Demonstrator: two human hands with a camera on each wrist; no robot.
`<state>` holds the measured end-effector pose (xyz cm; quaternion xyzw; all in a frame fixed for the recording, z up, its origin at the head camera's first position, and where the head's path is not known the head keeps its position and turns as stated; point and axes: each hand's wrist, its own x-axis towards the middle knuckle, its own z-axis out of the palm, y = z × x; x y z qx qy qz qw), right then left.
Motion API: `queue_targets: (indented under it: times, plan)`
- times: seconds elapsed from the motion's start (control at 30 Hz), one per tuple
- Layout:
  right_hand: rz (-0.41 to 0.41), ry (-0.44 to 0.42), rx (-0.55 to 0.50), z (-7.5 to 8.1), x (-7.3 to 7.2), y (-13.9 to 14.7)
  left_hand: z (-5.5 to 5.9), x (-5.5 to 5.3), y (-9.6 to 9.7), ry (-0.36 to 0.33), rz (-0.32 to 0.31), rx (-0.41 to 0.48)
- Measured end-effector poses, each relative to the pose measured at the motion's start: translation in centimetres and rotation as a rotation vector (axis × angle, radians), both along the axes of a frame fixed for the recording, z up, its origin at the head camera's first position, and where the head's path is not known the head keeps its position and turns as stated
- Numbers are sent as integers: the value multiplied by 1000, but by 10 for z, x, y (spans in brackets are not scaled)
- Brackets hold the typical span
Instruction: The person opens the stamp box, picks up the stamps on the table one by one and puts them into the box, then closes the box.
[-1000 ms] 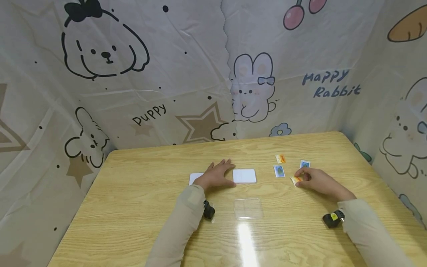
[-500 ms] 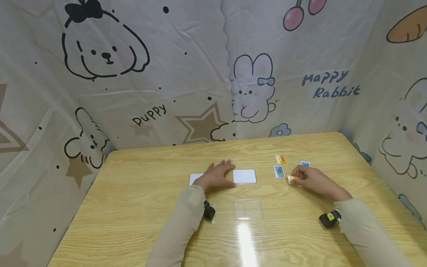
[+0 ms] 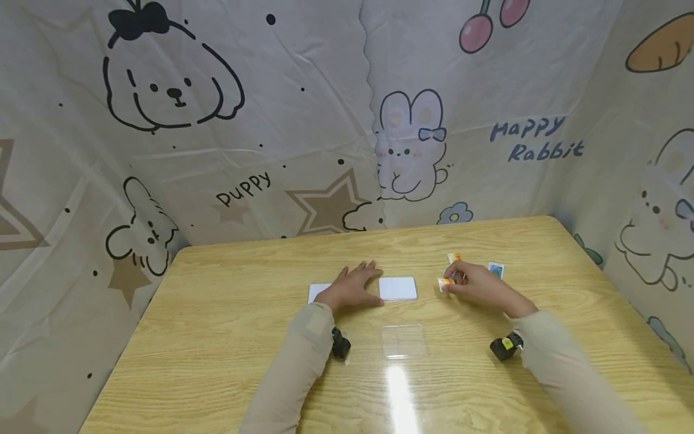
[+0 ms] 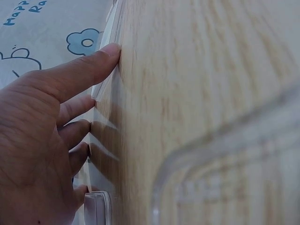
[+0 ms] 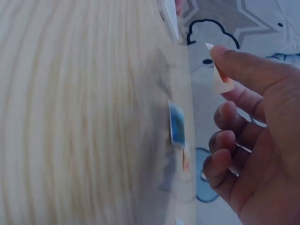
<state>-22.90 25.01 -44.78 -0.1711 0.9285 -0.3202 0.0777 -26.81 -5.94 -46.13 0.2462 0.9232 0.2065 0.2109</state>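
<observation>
My right hand (image 3: 482, 286) pinches a small orange-and-white stamp (image 3: 444, 283) between thumb and fingertips, lifted off the table. In the right wrist view the stamp (image 5: 222, 83) is bent and shows a serrated edge. Below that hand lies a blue stamp (image 5: 177, 124), mostly covered in the head view. Another orange stamp (image 3: 454, 257) lies just behind it, and a second blue stamp (image 3: 496, 269) to the right. My left hand (image 3: 355, 286) rests with spread fingers between two flat white rectangular pieces; its thumb touches the edge of the right one (image 3: 397, 288), and the left one (image 3: 317, 292) is partly covered.
A clear flat plastic case (image 3: 403, 341) lies on the wooden table (image 3: 217, 337) in front of the white pieces. Each wrist carries a small black camera (image 3: 506, 346). A patterned cloth (image 3: 303, 120) hangs behind the table and at its sides.
My right hand has carried the pinched orange stamp to the left, from near the right blue stamp to above the left one. The left hand has stayed in place.
</observation>
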Motion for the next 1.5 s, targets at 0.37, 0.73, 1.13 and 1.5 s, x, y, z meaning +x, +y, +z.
queue_targets:
  times: [0.37,0.73,1.13,1.5]
  plan:
    - [46,-21,-22,-11,-14,-37,-2,0,-1,-8,4,4]
    - [99,-11,40,-18,-27,-62,-2,-2,1,9,-4,-6]
    - [83,-8,60,-20,-24,-72,-4,-2,-1,22,-10,-25]
    - [62,-27,50,-21,-23,-72,-5,-3,-1,20,-8,-20]
